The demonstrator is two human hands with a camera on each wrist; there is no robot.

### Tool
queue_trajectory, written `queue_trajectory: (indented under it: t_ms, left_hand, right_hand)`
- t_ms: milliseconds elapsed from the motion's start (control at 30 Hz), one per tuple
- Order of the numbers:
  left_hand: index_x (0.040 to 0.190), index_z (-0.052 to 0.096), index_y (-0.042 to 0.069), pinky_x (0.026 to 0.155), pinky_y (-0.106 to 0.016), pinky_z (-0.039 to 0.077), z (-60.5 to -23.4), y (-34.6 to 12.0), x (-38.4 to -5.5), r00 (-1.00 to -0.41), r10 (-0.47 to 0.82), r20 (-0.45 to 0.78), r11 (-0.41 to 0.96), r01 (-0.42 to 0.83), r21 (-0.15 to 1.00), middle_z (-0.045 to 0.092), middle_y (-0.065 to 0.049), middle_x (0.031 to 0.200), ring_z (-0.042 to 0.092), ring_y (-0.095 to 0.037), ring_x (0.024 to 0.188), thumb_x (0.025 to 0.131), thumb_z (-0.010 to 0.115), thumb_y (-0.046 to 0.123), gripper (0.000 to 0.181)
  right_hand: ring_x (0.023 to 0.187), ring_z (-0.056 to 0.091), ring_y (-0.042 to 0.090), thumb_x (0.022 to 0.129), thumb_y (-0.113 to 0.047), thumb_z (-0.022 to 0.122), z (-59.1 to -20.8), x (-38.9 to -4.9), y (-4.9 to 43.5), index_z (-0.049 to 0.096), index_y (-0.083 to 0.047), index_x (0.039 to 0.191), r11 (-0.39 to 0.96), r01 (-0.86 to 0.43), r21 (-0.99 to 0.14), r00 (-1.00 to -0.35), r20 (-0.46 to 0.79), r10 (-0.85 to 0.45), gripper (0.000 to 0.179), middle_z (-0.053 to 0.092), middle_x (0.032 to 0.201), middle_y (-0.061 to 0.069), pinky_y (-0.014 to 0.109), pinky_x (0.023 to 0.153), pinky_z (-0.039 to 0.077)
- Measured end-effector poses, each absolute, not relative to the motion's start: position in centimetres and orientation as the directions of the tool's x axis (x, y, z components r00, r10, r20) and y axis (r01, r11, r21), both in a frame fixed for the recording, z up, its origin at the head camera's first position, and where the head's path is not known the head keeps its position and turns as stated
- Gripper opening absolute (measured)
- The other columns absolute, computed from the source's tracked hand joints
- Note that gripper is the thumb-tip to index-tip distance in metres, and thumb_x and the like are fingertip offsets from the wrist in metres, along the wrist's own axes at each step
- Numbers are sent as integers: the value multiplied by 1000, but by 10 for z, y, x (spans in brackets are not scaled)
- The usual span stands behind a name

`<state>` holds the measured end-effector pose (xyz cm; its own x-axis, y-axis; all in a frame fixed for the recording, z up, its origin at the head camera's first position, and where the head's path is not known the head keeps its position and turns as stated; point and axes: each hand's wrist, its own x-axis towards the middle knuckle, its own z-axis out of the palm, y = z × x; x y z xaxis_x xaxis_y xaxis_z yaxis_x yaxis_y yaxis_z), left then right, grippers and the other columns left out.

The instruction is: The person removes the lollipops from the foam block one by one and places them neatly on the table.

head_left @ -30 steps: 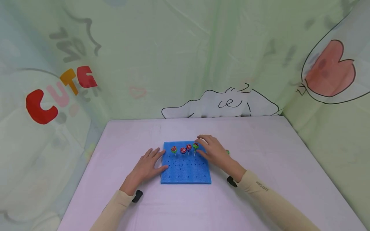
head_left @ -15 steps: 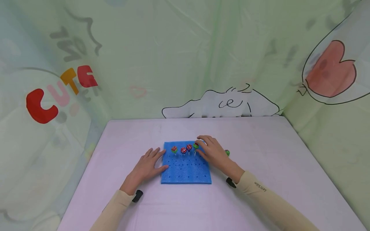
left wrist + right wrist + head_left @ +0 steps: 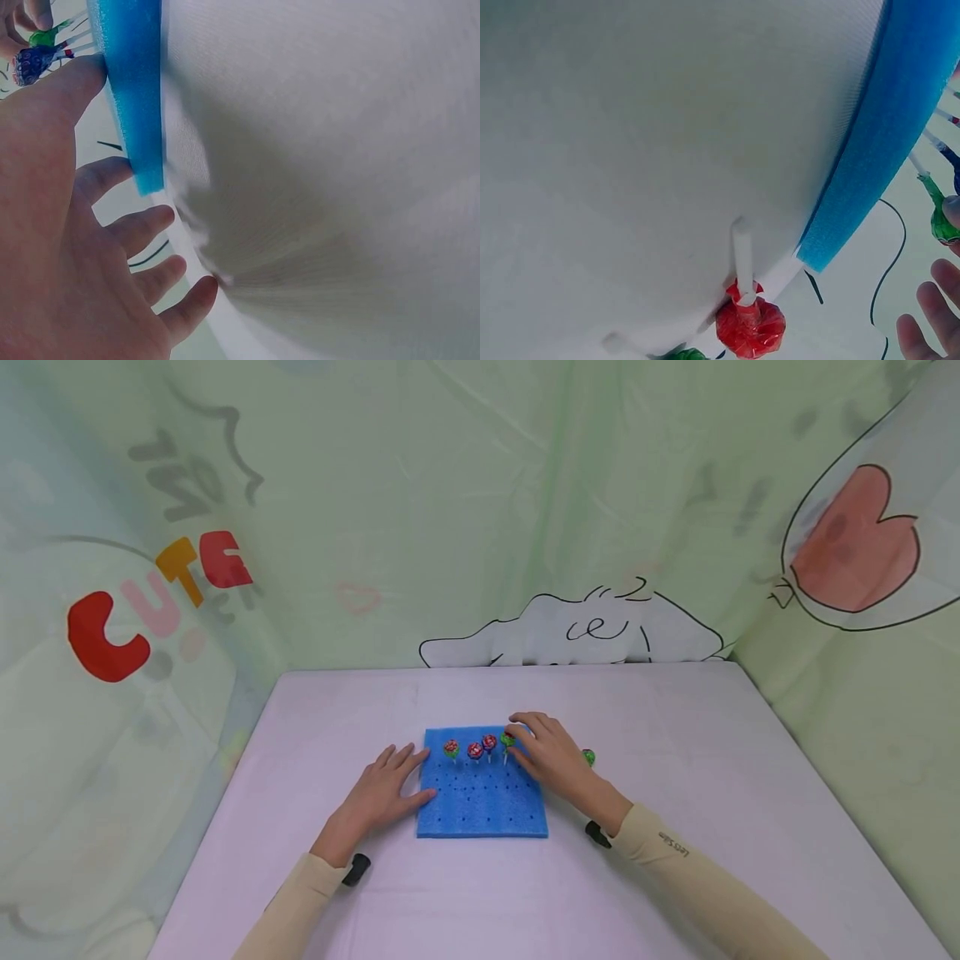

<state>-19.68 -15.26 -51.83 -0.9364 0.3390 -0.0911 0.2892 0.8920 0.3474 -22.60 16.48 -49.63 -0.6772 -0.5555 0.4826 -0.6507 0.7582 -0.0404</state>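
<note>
My left hand (image 3: 382,789) rests at the left edge of a blue foam board (image 3: 480,810) dotted with small holes. Its fingers are spread, the thumb lying on the board and the other fingertips by the edge and on the cloth. With thumb and index finger, my right hand (image 3: 555,758) pinches the head of a green lollipop (image 3: 939,214) that stands stick-down at the back right of the board. To its left, upright in the same back part, stand a red and blue lollipop (image 3: 489,742), a red lollipop (image 3: 476,750) and a red and green lollipop (image 3: 451,749).
Beyond my right wrist, a green lollipop (image 3: 588,757) lies on the pale cloth-covered table (image 3: 675,735). The right wrist view shows a red lollipop (image 3: 750,330) lying close to it. A printed curtain (image 3: 450,527) rises behind the table.
My right thumb and index finger have closed in slightly on the green lollipop's head, and the right forearm has shifted a little left. The left hand has stayed in place.
</note>
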Motion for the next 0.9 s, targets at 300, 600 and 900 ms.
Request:
queue_trajectory:
  t_ms: [300,600,900]
  left_hand:
    - [158,34,26,119,-67,23,-518,-152,-196,-935,334,-117,894,275,354,29,-10,166,17,-42,155,91,60,63,81]
    - [158,35,26,119,-66,24,-516,-153,-195,-936,339,-98,889,284,358,30,-10,166,18,-41,154,92,59,63,79]
    - [157,35,25,119,-66,25,-516,-153,-195,-935,341,-97,889,288,355,30,-10,165,19,-42,154,92,59,63,79]
  right_hand:
    - [122,59,28,88,-20,78,-497,-226,165,66,-10,117,749,-661,-43,-664,499,-557,33,65,128,12,45,99,53]
    - [120,60,29,88,-18,78,-493,-227,166,66,-10,119,743,-666,-58,-658,515,-550,34,65,126,11,46,98,53]
    - [120,60,29,89,-17,77,-489,-228,166,66,-9,120,738,-672,-68,-650,532,-542,34,65,126,12,47,98,53]
